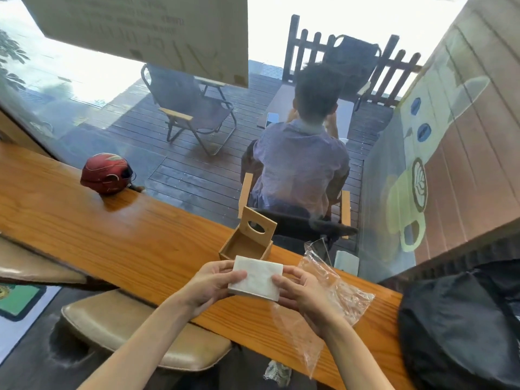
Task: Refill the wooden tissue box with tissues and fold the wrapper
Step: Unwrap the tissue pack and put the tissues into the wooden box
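A white stack of tissues point(256, 278) is held level just above the wooden counter point(112, 237). My left hand point(216, 281) grips its left edge and my right hand point(301, 292) grips its right edge. Right behind the stack stands the wooden tissue box point(244, 246), empty, with its slotted lid tipped up at the far side. The clear plastic wrapper point(332, 294) lies crumpled on the counter under and to the right of my right hand, part of it hanging over the near edge.
A red helmet point(106, 173) rests on the counter at the far left. A black bag point(461, 327) sits at the right end. A padded stool point(126, 327) stands below the counter. Behind the window glass a person sits in a chair.
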